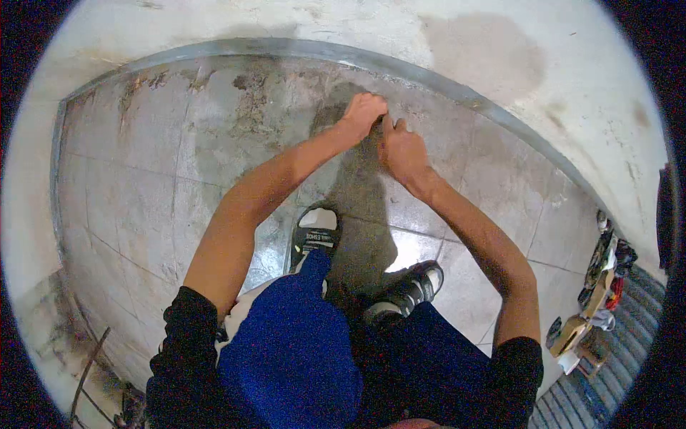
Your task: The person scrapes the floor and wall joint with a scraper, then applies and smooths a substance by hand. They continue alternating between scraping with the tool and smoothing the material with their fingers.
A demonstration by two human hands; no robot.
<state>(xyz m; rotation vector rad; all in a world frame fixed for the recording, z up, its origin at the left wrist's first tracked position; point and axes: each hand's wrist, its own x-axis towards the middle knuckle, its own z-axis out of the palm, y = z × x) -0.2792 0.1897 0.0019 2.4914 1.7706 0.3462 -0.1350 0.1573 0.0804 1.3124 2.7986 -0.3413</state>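
Observation:
My left hand [363, 111] is closed in a loose fist in front of me, over the tiled floor near the far wall. Beside it, my right hand [404, 151] has its fingers curled, with the index finger pointing up against the left hand. The two hands meet at the fingertips. A small dark spot shows between them, but whatever they grip is too small and shaded to make out. Under them lies stained grey floor tile [343, 179], darkened by my shadow.
A grey skirting strip [286, 47] curves along the foot of the pale wall [357, 21]. My sandalled feet [314, 232] stand below the hands. Assorted clutter [589, 307] lies at the right beside a ribbed grey surface [636, 343]. A thin rod [91, 368] leans at the lower left.

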